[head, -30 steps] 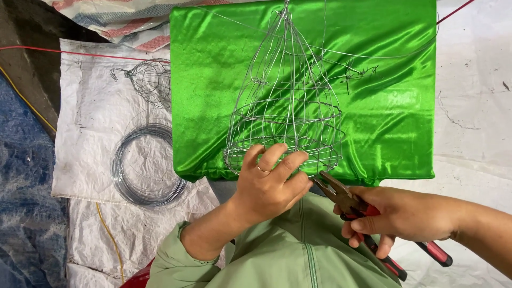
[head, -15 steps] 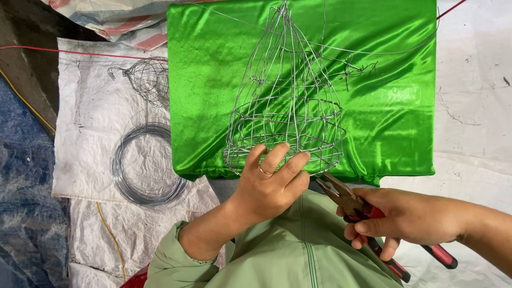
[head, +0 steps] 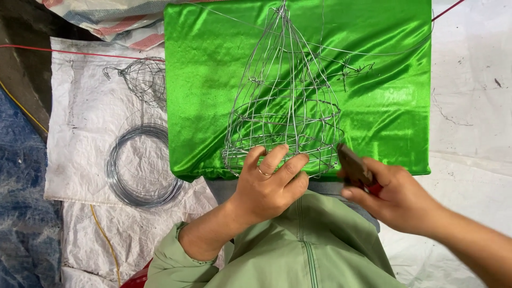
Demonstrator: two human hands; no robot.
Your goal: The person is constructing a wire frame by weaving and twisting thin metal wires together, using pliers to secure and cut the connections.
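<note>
Your cone-shaped wire frame (head: pixel 285 101) lies on the green satin cloth (head: pixel 213 80), its wide rim at six o'clock. Your left hand (head: pixel 269 184) pinches that rim; your right hand (head: pixel 397 194), closed around the red-handled pliers (head: pixel 356 169), has moved up to the rim's four o'clock edge, where before it hung lower. A wire coil (head: pixel 141 165) lies at nine o'clock.

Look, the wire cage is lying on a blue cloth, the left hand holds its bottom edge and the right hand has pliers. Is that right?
Not quite: the cloth is green, not blue, as the head view shows. The rest holds: the wire cage lies on it, the left hand holds its bottom edge, and the right hand has pliers.
</note>
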